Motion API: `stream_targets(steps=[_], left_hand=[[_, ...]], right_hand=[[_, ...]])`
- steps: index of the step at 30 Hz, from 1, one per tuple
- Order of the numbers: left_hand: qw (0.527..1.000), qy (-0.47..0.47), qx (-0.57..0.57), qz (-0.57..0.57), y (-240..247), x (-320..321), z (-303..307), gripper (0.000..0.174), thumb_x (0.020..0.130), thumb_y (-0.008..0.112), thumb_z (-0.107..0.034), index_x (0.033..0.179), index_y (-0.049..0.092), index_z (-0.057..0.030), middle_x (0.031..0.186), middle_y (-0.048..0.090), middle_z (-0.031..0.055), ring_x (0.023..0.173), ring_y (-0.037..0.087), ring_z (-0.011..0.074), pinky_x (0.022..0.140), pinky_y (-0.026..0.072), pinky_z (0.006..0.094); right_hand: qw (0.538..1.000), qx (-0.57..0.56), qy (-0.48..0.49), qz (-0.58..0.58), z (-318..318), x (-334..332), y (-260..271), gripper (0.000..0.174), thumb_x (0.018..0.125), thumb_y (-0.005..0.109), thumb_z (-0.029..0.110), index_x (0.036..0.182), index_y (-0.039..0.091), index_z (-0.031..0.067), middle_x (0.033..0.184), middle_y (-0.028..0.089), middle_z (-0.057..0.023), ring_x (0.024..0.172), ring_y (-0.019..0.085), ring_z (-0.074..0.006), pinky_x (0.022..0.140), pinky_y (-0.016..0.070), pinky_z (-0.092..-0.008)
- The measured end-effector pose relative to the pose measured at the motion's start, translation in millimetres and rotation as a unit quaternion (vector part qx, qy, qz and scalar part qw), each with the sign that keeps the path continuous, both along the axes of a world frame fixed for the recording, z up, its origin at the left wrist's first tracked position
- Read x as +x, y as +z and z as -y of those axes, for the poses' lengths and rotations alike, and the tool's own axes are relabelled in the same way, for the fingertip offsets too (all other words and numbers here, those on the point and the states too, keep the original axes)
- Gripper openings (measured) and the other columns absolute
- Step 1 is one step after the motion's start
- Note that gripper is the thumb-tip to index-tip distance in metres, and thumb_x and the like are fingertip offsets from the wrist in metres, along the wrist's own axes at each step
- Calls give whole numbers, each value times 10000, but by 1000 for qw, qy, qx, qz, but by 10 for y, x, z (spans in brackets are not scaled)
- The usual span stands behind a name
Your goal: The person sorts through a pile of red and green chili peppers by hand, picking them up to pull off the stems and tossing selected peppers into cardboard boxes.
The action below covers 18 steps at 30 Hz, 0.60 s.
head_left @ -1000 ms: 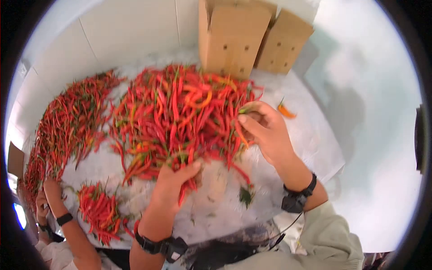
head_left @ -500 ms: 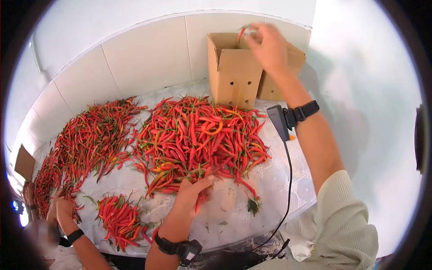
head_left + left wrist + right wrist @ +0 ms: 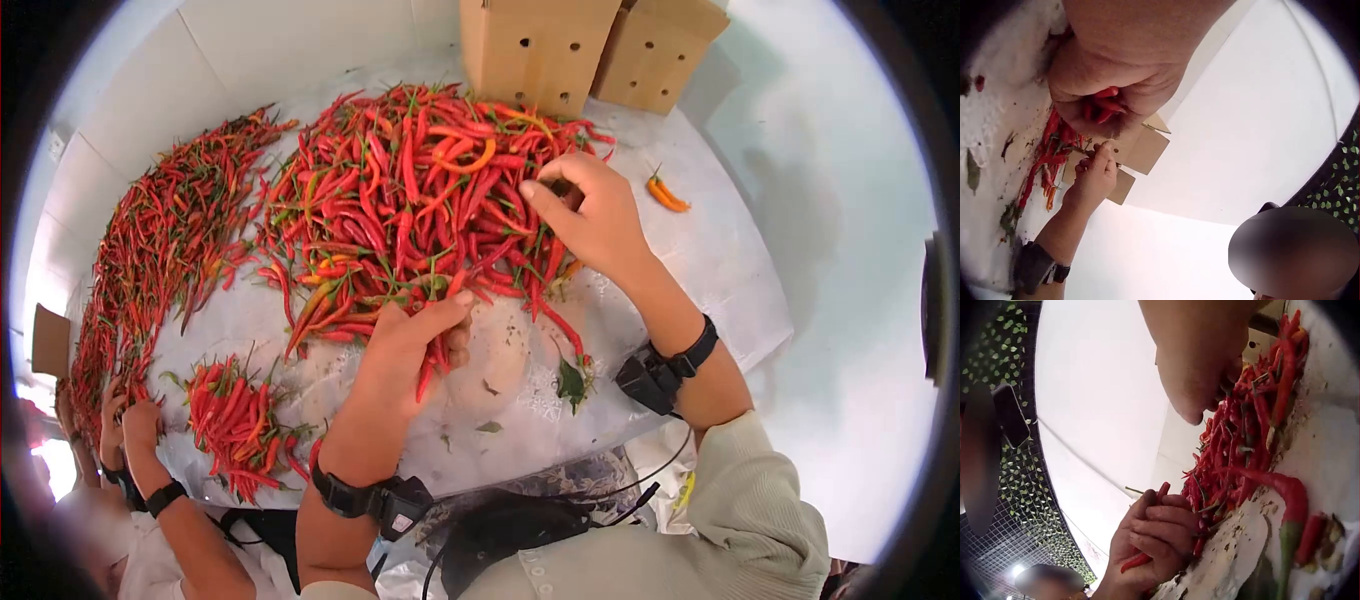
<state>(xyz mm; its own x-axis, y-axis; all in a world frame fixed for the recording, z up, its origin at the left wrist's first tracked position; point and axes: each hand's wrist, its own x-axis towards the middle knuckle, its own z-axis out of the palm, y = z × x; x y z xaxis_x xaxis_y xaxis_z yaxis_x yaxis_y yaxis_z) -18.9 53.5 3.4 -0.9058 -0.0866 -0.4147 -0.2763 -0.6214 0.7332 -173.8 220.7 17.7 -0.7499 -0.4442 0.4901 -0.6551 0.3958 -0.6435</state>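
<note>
A big heap of red chilies, with a few orange ones, covers the middle of the table in the head view. At its front edge my left hand grips several red chilies; their tips poke out below the fingers. The right wrist view shows those fingers curled round them. Over the heap's right side is my right hand, thumb and forefinger apart, the other fingers loosely bent. No chili shows in it, though its palm side is partly hidden.
Two cardboard boxes stand behind the heap. A small chili bunch lies front left, a darker heap beyond it. Another person's hands work there. An orange chili and a green leaf lie on the right.
My right hand held a chili over the heap, then lifted one to the open box at the back; now it is back at the heap. My left hand keeps its chilies.
</note>
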Motion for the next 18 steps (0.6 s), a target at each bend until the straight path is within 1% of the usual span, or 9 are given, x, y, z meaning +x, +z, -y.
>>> stream_targets(steps=[2, 3, 5, 6, 9, 12, 13, 16, 18], left_hand=[[1000, -2, 2, 7, -10, -3, 3, 181, 821, 634, -121, 983, 578, -62, 730, 548, -8, 563, 484, 80, 478, 387, 237], [1000, -9, -14, 16, 11, -2, -7, 186, 822, 633, -122, 988, 575, -63, 731, 549, -4, 559, 488, 82, 479, 390, 239], [998, -22, -41, 33, 58, 1, -41, 194, 825, 631, -124, 999, 569, -63, 733, 552, 3, 550, 495, 87, 482, 396, 243], [998, -26, -45, 24, 52, 2, -54, 198, 827, 631, -128, 1002, 566, -63, 731, 551, 5, 546, 498, 89, 483, 400, 244], [998, -34, -51, -1, 10, -3, -54, 206, 832, 631, -141, 1006, 558, -60, 730, 555, 12, 545, 513, 94, 488, 412, 248], [999, -24, -37, -12, -28, -5, -20, 204, 839, 626, -151, 1004, 558, -53, 758, 579, 30, 567, 539, 101, 494, 425, 249], [999, -16, -26, -13, -26, 2, -15, 203, 842, 622, -151, 1006, 561, -49, 780, 594, 41, 577, 549, 105, 496, 429, 249], [999, 27, -11, -27, 33, -4, -36, 205, 847, 631, -174, 992, 589, -35, 829, 630, 53, 650, 575, 110, 535, 445, 244], [998, 48, -2, -31, 40, -14, -42, 212, 850, 634, -182, 997, 601, -33, 873, 644, 58, 717, 590, 114, 566, 457, 242]], right_hand=[[994, 68, 36, -82, 28, 45, -29, 226, 758, 693, 242, 753, 591, 40, 706, 555, -110, 671, 556, -254, 601, 443, -356], [985, 90, 54, -140, 21, 28, -101, 212, 733, 708, 224, 728, 579, 56, 694, 531, -96, 705, 548, -273, 615, 441, -373], [980, 104, 61, -161, 8, 29, -175, 201, 723, 712, 211, 736, 582, 57, 702, 530, -94, 728, 552, -268, 629, 439, -375], [977, 112, 65, -172, -6, 38, -208, 197, 718, 714, 204, 740, 583, 58, 707, 530, -92, 740, 554, -266, 636, 438, -377], [979, 95, 56, -172, -62, 80, -182, 148, 713, 702, 157, 743, 593, 61, 708, 545, -83, 700, 552, -271, 615, 441, -370], [990, 17, 33, -134, -83, 186, -71, 124, 702, 698, 131, 759, 611, 64, 721, 569, -78, 665, 553, -275, 589, 446, -355], [986, -39, 21, -161, -70, 221, -73, 116, 684, 698, 104, 757, 618, 62, 734, 587, -70, 647, 561, -255, 563, 446, -330], [961, -52, 55, -266, -77, 390, 26, 145, 650, 719, 53, 771, 639, 53, 775, 580, -68, 609, 546, -208, 529, 444, -299], [938, -28, 115, -325, -69, 476, 13, 194, 598, 739, 51, 764, 639, 64, 773, 574, -58, 611, 542, -199, 530, 442, -289]])
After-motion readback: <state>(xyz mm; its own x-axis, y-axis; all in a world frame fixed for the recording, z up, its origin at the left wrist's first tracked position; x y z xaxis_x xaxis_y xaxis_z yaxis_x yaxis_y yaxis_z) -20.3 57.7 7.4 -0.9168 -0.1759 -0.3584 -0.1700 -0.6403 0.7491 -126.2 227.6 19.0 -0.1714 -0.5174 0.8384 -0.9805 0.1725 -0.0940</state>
